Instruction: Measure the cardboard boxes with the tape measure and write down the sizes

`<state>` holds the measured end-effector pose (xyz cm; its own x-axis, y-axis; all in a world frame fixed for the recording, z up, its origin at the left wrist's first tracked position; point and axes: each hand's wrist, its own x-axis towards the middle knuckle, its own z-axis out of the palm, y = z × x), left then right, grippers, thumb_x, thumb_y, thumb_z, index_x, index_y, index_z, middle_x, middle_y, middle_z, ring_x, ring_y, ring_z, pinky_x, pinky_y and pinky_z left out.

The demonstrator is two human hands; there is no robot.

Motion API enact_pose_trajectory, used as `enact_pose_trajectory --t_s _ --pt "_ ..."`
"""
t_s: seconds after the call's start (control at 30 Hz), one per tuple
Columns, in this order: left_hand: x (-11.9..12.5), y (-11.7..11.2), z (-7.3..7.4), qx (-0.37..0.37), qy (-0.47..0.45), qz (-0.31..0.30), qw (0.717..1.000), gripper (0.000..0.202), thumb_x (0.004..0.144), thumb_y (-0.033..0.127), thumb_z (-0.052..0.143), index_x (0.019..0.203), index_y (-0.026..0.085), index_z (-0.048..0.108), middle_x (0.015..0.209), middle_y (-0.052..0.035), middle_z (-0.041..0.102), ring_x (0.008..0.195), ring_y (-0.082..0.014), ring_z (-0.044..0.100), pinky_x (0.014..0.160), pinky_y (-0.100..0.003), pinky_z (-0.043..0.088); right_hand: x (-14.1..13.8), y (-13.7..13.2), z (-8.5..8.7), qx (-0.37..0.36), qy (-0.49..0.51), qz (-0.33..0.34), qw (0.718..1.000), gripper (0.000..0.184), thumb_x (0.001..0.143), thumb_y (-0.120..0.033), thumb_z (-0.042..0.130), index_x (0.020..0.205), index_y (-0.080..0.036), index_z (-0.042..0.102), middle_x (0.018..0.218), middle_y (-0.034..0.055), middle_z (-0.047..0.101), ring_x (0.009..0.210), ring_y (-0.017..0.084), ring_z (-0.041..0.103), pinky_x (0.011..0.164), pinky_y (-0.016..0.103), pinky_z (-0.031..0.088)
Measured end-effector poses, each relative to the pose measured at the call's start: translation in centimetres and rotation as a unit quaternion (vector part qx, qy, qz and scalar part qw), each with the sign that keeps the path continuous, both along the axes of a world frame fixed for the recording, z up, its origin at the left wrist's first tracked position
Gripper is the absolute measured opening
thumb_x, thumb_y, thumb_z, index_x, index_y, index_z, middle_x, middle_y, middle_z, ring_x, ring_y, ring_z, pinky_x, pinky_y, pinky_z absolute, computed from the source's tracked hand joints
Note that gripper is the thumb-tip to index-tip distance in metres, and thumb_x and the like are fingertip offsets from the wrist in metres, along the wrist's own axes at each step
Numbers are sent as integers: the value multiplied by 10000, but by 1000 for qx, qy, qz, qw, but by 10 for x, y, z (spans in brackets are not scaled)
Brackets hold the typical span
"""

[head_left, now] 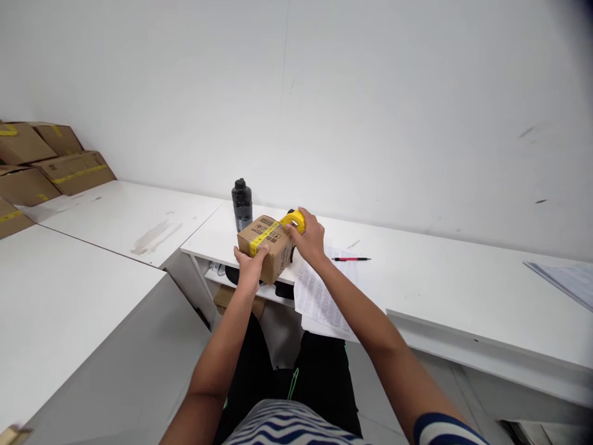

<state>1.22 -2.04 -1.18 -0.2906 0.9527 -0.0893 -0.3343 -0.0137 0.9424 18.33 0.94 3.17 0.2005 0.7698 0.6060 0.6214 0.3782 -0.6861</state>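
Note:
A small cardboard box (276,256) is held tilted above the front edge of the white desk. My left hand (251,267) grips its near left side, the thumb lying on the top face. Yellow tape (265,238) runs across that face, which also carries printed symbols and a barcode. In my right hand (309,235) is a yellow tape roll (296,220), at the box's far right edge, with the fingers closed round it. The strip on the box reaches up to the roll. The underside of the box is hidden.
A dark bottle (241,204) stands behind the box. Printed sheets (319,296) hang partly over the desk edge, a red and black pen (351,259) beyond them. More papers (565,281) lie at right. Taped cardboard boxes (76,173) are stacked at left. A shelf (217,279) sits beneath.

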Motion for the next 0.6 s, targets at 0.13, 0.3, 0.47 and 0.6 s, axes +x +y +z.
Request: enact_pose_trajectory --t_s 0.13,0.3,0.47,0.6 --pt "-5 9 1 -3 -10 -9 1000 1000 641 295 816 1479 257 273 1572 -132 349 1418 -273 394 1016 -338 471 21 9 -23 -46 284 3 958 656 766 -504 666 1317 -204 474 1327 120 563 1157 237 574 990 414 479" --pt "-26 25 -14 46 -105 -190 975 524 697 419 678 1152 168 614 1156 -110 703 1117 -283 638 854 -363 536 26 6 -39 -63 418 100 900 636 738 -555 700 1250 -247 482 1178 60 619 1016 192 625 853 356 548" --pt "-52 49 -30 0 -59 -150 987 346 689 398 704 936 157 676 872 -64 723 861 -202 661 783 -324 515 11 -10 -19 -27 245 109 963 679 748 -519 711 1323 -243 480 1299 88 572 1135 236 576 1009 420 473" --pt "-67 57 -29 29 136 -63 988 352 659 412 747 904 162 718 918 -62 723 877 -186 635 821 -317 487 -5 -2 2 -60 116 117 984 627 786 -473 662 1340 -239 482 1337 89 563 1171 264 555 1045 460 429"
